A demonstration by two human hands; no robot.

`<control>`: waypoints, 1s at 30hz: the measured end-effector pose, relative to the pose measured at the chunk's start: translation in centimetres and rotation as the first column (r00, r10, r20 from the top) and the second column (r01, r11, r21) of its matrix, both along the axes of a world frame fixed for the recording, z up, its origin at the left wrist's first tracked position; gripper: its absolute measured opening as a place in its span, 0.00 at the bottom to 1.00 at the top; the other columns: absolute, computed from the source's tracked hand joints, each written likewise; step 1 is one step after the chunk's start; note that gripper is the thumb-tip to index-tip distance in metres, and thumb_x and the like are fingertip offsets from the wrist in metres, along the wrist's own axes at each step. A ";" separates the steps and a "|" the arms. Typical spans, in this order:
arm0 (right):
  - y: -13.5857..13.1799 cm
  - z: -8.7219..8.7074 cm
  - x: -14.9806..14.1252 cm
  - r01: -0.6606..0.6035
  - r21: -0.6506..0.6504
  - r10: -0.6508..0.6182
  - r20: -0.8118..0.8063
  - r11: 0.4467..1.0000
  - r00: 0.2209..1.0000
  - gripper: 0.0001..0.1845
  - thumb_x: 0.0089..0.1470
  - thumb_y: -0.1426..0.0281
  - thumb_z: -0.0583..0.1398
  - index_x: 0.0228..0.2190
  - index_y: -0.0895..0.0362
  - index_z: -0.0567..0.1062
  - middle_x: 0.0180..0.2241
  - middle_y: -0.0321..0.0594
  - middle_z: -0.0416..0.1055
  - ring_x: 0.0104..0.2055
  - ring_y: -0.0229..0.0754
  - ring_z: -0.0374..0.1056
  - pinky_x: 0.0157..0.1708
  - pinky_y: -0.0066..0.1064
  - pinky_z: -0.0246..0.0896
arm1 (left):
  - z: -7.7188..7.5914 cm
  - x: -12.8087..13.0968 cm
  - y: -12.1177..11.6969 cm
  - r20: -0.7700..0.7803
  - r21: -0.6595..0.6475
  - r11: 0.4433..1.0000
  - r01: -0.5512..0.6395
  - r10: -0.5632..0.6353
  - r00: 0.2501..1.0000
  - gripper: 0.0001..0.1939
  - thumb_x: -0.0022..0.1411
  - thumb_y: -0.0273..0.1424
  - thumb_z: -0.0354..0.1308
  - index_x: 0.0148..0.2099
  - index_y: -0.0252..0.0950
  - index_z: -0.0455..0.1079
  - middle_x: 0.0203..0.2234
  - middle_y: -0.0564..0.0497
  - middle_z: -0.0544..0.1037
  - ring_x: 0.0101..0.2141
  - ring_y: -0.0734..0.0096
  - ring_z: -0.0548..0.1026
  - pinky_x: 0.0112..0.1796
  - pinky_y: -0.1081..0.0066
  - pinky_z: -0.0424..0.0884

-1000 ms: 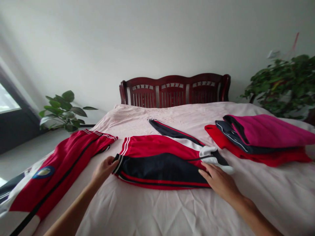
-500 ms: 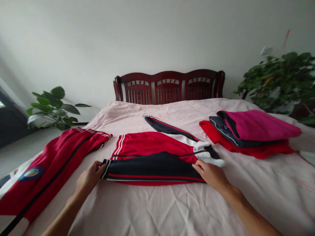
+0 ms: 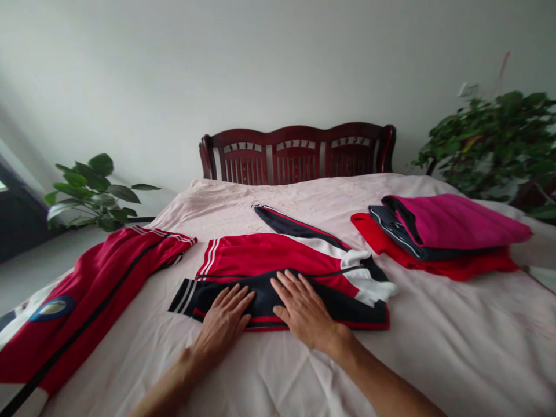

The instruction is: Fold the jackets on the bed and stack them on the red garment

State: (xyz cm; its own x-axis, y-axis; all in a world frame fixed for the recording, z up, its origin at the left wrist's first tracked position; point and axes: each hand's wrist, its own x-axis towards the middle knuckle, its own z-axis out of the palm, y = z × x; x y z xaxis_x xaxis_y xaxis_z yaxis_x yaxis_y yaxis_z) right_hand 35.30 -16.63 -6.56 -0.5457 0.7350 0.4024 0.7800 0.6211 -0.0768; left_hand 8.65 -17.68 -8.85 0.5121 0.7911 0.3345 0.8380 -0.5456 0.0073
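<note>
A red, navy and white track jacket (image 3: 264, 253) lies on the bed with its collar end to the right. Its near navy sleeve (image 3: 347, 306) is folded across the front, the striped cuff sticking out past the hem at the left. The far sleeve (image 3: 299, 226) stretches away toward the headboard. My left hand (image 3: 223, 318) rests flat on the folded sleeve near the cuff, fingers spread. Flat on the middle of the same sleeve lies my right hand (image 3: 304, 307), its fingers also apart. Neither hand grips the cloth.
Another red jacket (image 3: 99, 284) with a black zip line lies at the left. A stack of folded clothes, magenta on top (image 3: 464, 220), sits at the right. The pink bedsheet (image 3: 269, 376) is wrinkled. Behind stand a dark wooden headboard (image 3: 299, 153) and leafy plants (image 3: 499, 145).
Both hands have let go of the sleeve's ends and moved inward, now pressing flat on it. The cuff has shifted slightly left, and the jacket's near shoulder edge now shows at the right.
</note>
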 end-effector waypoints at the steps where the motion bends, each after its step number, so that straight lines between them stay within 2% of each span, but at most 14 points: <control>1: 0.5 -0.9 0.0 0.007 -0.017 -0.007 0.017 1.000 1.000 0.30 0.65 0.57 0.53 0.65 0.54 0.62 0.66 0.45 0.59 0.68 0.52 0.53 0.66 0.48 0.49 | -0.3 -0.1 0.2 -0.036 -0.002 1.000 -0.007 0.007 0.999 0.27 0.71 0.40 0.48 0.69 0.47 0.57 0.65 0.49 0.66 0.64 0.57 0.63 0.63 0.52 0.59; 3: 1.3 -2.4 0.9 0.049 -0.028 -0.048 0.033 0.998 0.998 0.29 0.65 0.57 0.53 0.63 0.55 0.64 0.66 0.46 0.59 0.68 0.52 0.54 0.65 0.49 0.51 | -0.6 -1.0 0.4 -0.091 0.002 0.999 -0.037 0.038 0.995 0.28 0.71 0.43 0.47 0.70 0.48 0.55 0.66 0.49 0.64 0.65 0.56 0.62 0.64 0.50 0.55; 5: 1.9 -3.4 2.4 0.083 -0.013 -0.082 0.038 0.996 0.996 0.29 0.66 0.58 0.52 0.63 0.55 0.64 0.67 0.46 0.57 0.68 0.52 0.53 0.65 0.50 0.51 | -0.5 -2.2 0.4 -0.117 0.021 0.997 -0.080 0.081 0.990 0.28 0.70 0.45 0.48 0.70 0.48 0.56 0.66 0.49 0.63 0.65 0.55 0.61 0.65 0.49 0.51; 9: 2.1 -3.9 4.6 0.140 0.024 -0.140 0.043 0.990 0.989 0.30 0.65 0.60 0.54 0.64 0.56 0.62 0.66 0.47 0.57 0.68 0.54 0.54 0.64 0.51 0.52 | -0.2 -4.8 0.6 -0.068 0.056 0.968 -0.244 0.247 0.966 0.26 0.70 0.42 0.49 0.67 0.46 0.62 0.65 0.48 0.66 0.66 0.52 0.59 0.66 0.45 0.45; 11: 1.8 -3.8 5.2 0.189 0.030 -0.190 0.034 0.982 0.981 0.29 0.65 0.60 0.54 0.64 0.56 0.63 0.66 0.48 0.58 0.68 0.54 0.54 0.64 0.51 0.53 | -0.3 -5.9 0.9 -0.015 0.010 0.939 -0.344 0.344 0.939 0.24 0.70 0.38 0.47 0.66 0.44 0.64 0.65 0.48 0.66 0.66 0.52 0.60 0.65 0.45 0.48; 13: 1.6 -3.7 5.7 0.231 0.029 -0.231 0.027 0.973 0.972 0.28 0.65 0.60 0.53 0.63 0.56 0.64 0.66 0.48 0.59 0.67 0.53 0.55 0.64 0.50 0.53 | -0.6 -6.8 1.4 0.034 -0.065 0.917 -0.394 0.396 0.918 0.24 0.71 0.36 0.43 0.66 0.43 0.64 0.65 0.48 0.67 0.65 0.56 0.62 0.64 0.49 0.53; 15: 1.5 -3.8 6.1 0.258 0.029 -0.259 0.025 0.966 0.965 0.28 0.66 0.60 0.52 0.63 0.55 0.64 0.66 0.47 0.59 0.68 0.52 0.55 0.64 0.49 0.54 | -1.0 -7.6 2.0 0.082 -0.119 0.904 -0.411 0.421 0.903 0.25 0.72 0.36 0.40 0.66 0.42 0.64 0.64 0.47 0.68 0.64 0.60 0.64 0.64 0.52 0.55; 18: 1.4 -3.8 7.2 0.289 0.050 -0.290 0.021 0.956 0.957 0.27 0.66 0.60 0.52 0.63 0.53 0.64 0.65 0.47 0.61 0.67 0.51 0.56 0.63 0.48 0.55 | -1.6 -8.9 2.6 0.133 -0.144 0.881 -0.450 0.468 0.874 0.26 0.70 0.37 0.41 0.66 0.42 0.64 0.63 0.46 0.69 0.64 0.58 0.63 0.63 0.53 0.57; 22: 1.2 -3.6 8.9 0.313 0.065 -0.315 0.029 0.948 0.949 0.27 0.66 0.61 0.52 0.63 0.54 0.64 0.65 0.48 0.61 0.66 0.51 0.57 0.63 0.48 0.55 | -2.0 -10.2 2.8 0.084 -0.121 0.923 -0.366 0.377 0.922 0.24 0.66 0.32 0.44 0.60 0.41 0.71 0.62 0.48 0.70 0.65 0.57 0.61 0.63 0.56 0.59; 24: 1.2 -3.4 9.6 0.310 0.033 -0.311 0.036 0.950 0.950 0.27 0.65 0.61 0.53 0.63 0.55 0.64 0.65 0.48 0.61 0.67 0.51 0.57 0.63 0.48 0.55 | -1.8 -10.3 2.6 0.075 -0.111 0.933 -0.343 0.352 0.933 0.23 0.65 0.31 0.44 0.56 0.41 0.73 0.62 0.48 0.70 0.64 0.56 0.62 0.62 0.56 0.60; 26: 1.3 -3.2 10.0 0.308 -0.026 -0.308 0.014 0.951 0.951 0.27 0.65 0.62 0.54 0.62 0.56 0.65 0.65 0.48 0.60 0.67 0.52 0.56 0.64 0.49 0.55 | -1.3 -9.9 2.4 0.116 -0.121 0.920 -0.372 0.385 0.915 0.22 0.64 0.31 0.46 0.55 0.42 0.73 0.61 0.48 0.72 0.63 0.56 0.63 0.60 0.57 0.62; 28: 1.5 -2.8 10.2 0.290 -0.119 -0.300 -0.070 0.949 0.951 0.26 0.64 0.65 0.55 0.61 0.57 0.67 0.64 0.50 0.61 0.67 0.52 0.56 0.64 0.50 0.53 | -0.5 -9.1 2.1 0.184 -0.144 0.897 -0.417 0.438 0.880 0.21 0.63 0.32 0.47 0.55 0.43 0.73 0.58 0.48 0.74 0.61 0.57 0.66 0.58 0.58 0.63; 30: 1.7 -2.3 10.3 0.219 -0.232 -0.268 -0.207 0.948 0.941 0.23 0.65 0.68 0.53 0.59 0.59 0.69 0.63 0.51 0.63 0.67 0.51 0.57 0.65 0.50 0.50 | 0.1 -8.5 1.9 0.243 -0.163 0.877 -0.453 0.480 0.843 0.21 0.63 0.33 0.48 0.55 0.44 0.72 0.56 0.48 0.76 0.58 0.58 0.70 0.57 0.60 0.65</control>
State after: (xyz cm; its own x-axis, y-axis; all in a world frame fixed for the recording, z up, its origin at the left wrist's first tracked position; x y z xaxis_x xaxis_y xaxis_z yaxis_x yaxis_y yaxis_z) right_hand 45.64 -14.97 -8.85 -0.2481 0.9127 0.3248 0.8501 0.3659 -0.3787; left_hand 0.19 -15.78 -8.71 -0.0242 0.9486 0.3155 0.9511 -0.0754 0.2995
